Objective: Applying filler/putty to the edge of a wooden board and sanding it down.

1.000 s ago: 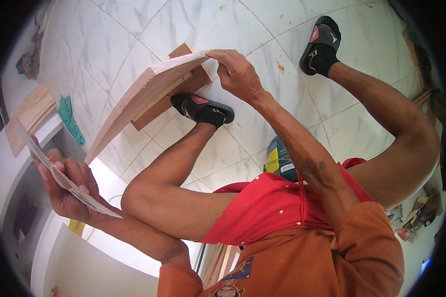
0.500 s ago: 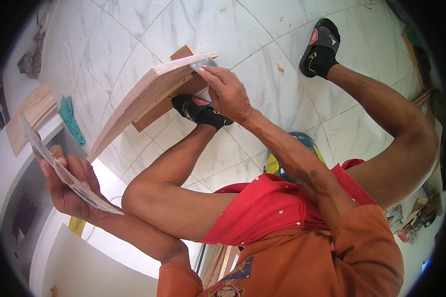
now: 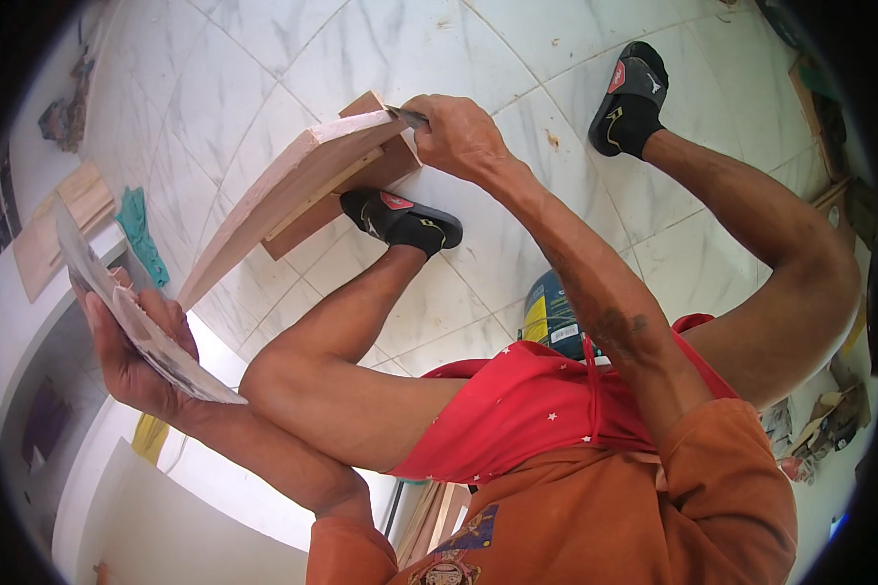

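My left hand (image 3: 137,378) grips a thin flat plate (image 3: 151,339) from below, tilted, with some whitish-pink paste on it. In my right hand (image 3: 463,138), closed, is a putty knife (image 3: 407,116); its grip is hidden by the fingers. The blade lies at the far right corner of a wooden panel (image 3: 337,154), seemingly touching it. Pale pink filler coats the panel's upper edge. This panel stands tilted, with a batten and another brown board (image 3: 393,166) joined beneath it. My foot in a black slide (image 3: 400,216) is right beside that board.
A dark tub with a yellow label (image 3: 551,310) stands between my legs. At left, plywood pieces (image 3: 63,229) and a teal cloth (image 3: 143,234) lie by a curved white structure (image 3: 29,283). Marbled tiles (image 3: 498,58) cover the floor. Clutter (image 3: 829,419) lies at the right.
My right hand has moved slightly outward and turned, and the knife now sits at the panel's corner with its blade angled differently. The left hand and plate have barely shifted.
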A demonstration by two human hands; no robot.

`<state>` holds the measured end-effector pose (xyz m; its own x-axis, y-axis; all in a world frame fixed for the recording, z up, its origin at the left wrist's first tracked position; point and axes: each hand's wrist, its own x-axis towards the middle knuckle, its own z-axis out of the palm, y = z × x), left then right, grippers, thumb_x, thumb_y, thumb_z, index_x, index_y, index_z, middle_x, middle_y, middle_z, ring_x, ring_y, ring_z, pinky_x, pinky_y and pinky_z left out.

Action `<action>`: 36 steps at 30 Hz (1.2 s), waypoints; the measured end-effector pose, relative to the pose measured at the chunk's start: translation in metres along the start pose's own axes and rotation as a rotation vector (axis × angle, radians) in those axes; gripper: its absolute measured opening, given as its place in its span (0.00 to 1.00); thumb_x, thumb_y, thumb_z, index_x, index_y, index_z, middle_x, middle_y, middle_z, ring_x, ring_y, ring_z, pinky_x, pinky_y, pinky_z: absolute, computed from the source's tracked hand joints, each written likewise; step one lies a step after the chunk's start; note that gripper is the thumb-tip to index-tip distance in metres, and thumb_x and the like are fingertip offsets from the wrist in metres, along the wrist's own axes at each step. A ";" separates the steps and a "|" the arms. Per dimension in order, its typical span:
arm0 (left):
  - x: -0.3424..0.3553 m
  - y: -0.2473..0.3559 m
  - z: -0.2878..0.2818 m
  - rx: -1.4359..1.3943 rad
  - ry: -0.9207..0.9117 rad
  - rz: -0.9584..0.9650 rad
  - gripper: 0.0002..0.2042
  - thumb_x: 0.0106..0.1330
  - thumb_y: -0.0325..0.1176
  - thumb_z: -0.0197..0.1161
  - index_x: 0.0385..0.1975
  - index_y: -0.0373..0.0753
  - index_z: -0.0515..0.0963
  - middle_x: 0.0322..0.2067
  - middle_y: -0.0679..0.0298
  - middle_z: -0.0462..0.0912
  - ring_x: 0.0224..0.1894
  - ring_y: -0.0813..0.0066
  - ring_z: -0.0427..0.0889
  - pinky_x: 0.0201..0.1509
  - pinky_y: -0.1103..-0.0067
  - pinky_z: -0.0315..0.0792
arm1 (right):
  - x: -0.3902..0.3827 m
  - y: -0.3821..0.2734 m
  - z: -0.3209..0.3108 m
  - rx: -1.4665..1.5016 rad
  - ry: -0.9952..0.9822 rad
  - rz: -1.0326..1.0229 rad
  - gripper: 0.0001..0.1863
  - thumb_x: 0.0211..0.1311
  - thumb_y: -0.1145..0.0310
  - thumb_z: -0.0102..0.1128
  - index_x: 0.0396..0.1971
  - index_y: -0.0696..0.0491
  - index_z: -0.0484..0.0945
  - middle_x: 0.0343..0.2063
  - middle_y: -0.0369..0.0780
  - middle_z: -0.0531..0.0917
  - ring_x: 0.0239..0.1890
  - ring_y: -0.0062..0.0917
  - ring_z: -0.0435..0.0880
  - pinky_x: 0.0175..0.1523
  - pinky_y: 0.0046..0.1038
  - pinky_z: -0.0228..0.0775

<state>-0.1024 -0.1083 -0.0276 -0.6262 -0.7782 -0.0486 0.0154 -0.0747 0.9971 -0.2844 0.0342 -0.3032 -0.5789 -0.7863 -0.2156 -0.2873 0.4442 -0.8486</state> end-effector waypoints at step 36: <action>-0.002 -0.015 0.000 -0.009 0.175 0.009 0.24 0.73 0.29 0.55 0.67 0.31 0.64 0.59 0.57 0.76 0.59 0.70 0.76 0.65 0.74 0.68 | -0.029 -0.064 -0.045 0.106 -0.036 -0.104 0.21 0.57 0.69 0.52 0.49 0.55 0.83 0.39 0.50 0.86 0.39 0.42 0.85 0.48 0.35 0.76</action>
<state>-0.1009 -0.1058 -0.0423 -0.4806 -0.8755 -0.0503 0.0281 -0.0727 0.9970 -0.2839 0.0477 -0.2213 -0.5221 -0.8413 -0.1398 -0.2606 0.3134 -0.9132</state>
